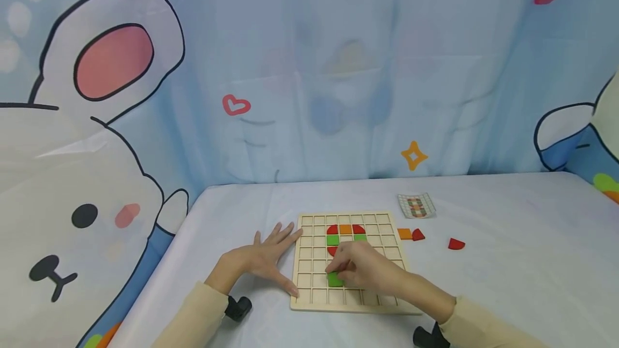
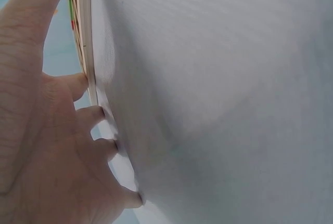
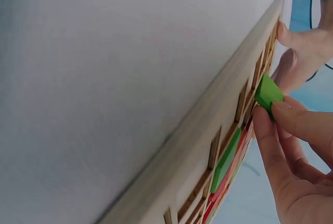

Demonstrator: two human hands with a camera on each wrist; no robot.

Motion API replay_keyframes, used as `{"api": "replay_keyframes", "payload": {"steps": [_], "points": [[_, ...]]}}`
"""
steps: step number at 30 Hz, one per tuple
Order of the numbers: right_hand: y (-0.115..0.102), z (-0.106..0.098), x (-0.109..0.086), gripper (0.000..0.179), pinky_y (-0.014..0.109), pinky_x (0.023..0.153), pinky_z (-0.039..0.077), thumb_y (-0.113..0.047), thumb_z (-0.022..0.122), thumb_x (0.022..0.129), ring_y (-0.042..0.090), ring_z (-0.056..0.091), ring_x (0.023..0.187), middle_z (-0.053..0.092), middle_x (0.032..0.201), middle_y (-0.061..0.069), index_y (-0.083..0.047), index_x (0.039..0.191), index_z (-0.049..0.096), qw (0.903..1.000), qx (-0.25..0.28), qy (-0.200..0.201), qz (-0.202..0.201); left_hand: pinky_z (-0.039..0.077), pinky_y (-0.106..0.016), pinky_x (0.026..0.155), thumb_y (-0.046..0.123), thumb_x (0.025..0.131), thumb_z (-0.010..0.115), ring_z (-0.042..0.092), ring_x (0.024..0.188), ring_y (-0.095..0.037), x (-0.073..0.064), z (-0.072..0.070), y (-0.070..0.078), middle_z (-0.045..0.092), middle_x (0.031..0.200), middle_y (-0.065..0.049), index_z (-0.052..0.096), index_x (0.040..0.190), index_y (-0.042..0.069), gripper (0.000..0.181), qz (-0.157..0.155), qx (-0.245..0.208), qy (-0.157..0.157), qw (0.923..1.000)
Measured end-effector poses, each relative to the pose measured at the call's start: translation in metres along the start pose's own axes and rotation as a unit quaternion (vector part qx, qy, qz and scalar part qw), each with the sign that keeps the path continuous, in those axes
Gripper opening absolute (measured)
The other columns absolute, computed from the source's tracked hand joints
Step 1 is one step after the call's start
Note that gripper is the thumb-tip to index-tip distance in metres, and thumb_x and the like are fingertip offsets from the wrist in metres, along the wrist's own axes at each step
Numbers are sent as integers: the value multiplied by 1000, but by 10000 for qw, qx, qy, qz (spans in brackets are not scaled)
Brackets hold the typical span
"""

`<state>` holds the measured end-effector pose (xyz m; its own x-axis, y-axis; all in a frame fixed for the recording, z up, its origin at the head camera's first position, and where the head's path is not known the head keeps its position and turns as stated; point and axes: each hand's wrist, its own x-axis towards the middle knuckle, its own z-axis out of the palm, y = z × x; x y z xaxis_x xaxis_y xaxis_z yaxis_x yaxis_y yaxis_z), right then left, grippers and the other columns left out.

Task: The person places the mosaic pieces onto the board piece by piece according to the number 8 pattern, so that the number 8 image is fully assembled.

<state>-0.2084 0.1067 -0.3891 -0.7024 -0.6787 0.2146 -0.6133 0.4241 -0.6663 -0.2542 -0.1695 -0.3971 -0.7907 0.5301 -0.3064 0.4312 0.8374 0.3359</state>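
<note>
A wooden grid board (image 1: 355, 309) lies on the white table. My right hand (image 1: 369, 267) is over its lower middle, pinching a green square tile (image 3: 268, 93) between thumb and fingers, tilted above the cells. At the board's left edge, my left hand (image 1: 266, 256) has its fingers spread, thumb near the lower corner and fingertips along the frame. Set in the grid are an orange square (image 1: 345, 229) between two red quarter-rounds, green squares (image 1: 332, 240) below, and a red piece (image 1: 331, 251) partly covered by my right hand. Another green tile (image 3: 225, 160) sits in the board in the right wrist view.
Just right of the board lie a loose orange square (image 1: 404, 234) and a red quarter-round (image 1: 418, 234), with another red piece (image 1: 456, 244) farther right. A small printed pattern card (image 1: 417, 205) is behind them. A patterned blue curtain (image 1: 300, 138) hangs along the back edge.
</note>
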Motion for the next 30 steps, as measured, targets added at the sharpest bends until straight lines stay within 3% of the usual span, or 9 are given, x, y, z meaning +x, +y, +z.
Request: {"api": "replay_keyframes", "payload": {"steps": [11, 30], "points": [[-5, 3, -3, 15, 20, 62, 51, 6, 83, 84, 2, 51, 74, 67, 85, -7, -3, 97, 84, 9989, -289, 184, 331, -2, -70, 123, 60, 77, 88, -7, 162, -31, 3, -4, 5, 1, 177, -4, 9, 170, 27, 127, -85, 25, 2, 10000], [-15, 10, 4, 17, 19, 64, 52, 8, 85, 80, 4, 54, 74, 66, 83, -4, 0, 94, 84, 9953, -702, 133, 655, -2, -72, 122, 60, 77, 88, -8, 162, -31, -1, -1, 2, -2, 177, -5, 8, 171, 24, 128, 22, -24, -8, 10000]]}}
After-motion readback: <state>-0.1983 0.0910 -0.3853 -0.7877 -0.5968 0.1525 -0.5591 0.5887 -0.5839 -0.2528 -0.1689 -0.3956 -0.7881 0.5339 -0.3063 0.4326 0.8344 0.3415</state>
